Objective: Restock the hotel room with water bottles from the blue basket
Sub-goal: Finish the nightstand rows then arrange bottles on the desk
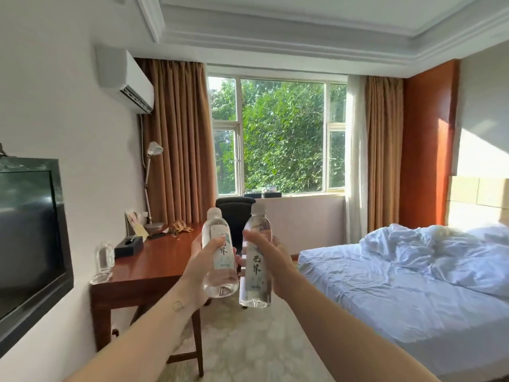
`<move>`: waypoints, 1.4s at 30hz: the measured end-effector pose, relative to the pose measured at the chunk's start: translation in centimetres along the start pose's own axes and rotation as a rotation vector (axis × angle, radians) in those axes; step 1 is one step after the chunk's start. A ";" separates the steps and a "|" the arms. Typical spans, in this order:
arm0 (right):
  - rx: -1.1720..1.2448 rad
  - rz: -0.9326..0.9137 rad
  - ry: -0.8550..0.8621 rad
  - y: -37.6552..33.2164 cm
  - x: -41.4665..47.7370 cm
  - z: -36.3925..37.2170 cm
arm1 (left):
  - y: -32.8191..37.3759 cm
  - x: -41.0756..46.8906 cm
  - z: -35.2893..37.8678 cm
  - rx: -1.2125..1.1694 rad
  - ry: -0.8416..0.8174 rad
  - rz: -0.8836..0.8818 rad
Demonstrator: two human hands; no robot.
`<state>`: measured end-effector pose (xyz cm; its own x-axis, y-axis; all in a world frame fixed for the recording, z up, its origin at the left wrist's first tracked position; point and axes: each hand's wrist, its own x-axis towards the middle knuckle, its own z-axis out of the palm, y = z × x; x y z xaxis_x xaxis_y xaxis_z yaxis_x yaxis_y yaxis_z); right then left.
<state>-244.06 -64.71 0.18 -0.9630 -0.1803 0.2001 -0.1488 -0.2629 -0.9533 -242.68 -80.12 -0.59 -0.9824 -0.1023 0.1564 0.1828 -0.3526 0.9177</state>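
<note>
— Head view: what do the two hands have?

— One water bottle each. The left hand (202, 260) grips the left bottle (220, 279) round its middle, fingers curled over the label. The right hand (275, 257) grips the right bottle (256, 271) the same way, with the thumb across its upper part.

— So both sets of fingers are clamped on something?

— Yes, each on its own bottle.

— Where are the bottles, exactly?

— Up in the air at arm's length, resting on nothing. They stand side by side, close but with a narrow gap between them. Both have white caps on top; the left one leans slightly to the left and the right one is nearly upright. In the picture they sit between the wooden tabletop (165, 252) and the bed (385, 293), in front of a black chair (234, 210).

— What is on the tabletop?

— A clear glass vessel (104, 257) at the near corner by the wall and a black tissue box (128, 246) further along the wall edge. A desk lamp (151, 188) stands at the far end.

— Anything else around?

— A dark screen (27, 238) on the left wall, an air conditioner (126, 78) above, and a window (281, 136) with brown curtains. The bed has rumpled white sheets.
</note>
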 end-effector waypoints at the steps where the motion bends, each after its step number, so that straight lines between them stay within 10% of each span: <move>1: -0.010 -0.010 0.006 -0.4 1.3 -0.6 | 0.2 1.3 0.6 0.016 0.005 0.008; 17: -0.029 -0.175 -0.020 -11.4 16.2 -8.3 | 5.7 15.6 10.4 0.184 -0.057 0.300; 42: -0.035 -0.043 0.014 -5.2 38.1 -12.5 | -0.4 38.1 7.7 0.128 -0.097 0.272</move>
<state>-282.77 -58.38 9.93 -0.9586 -0.1559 0.2383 -0.1980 -0.2369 -0.9512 -280.51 -76.75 7.84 -0.8981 -0.0856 0.4313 0.4395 -0.2034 0.8749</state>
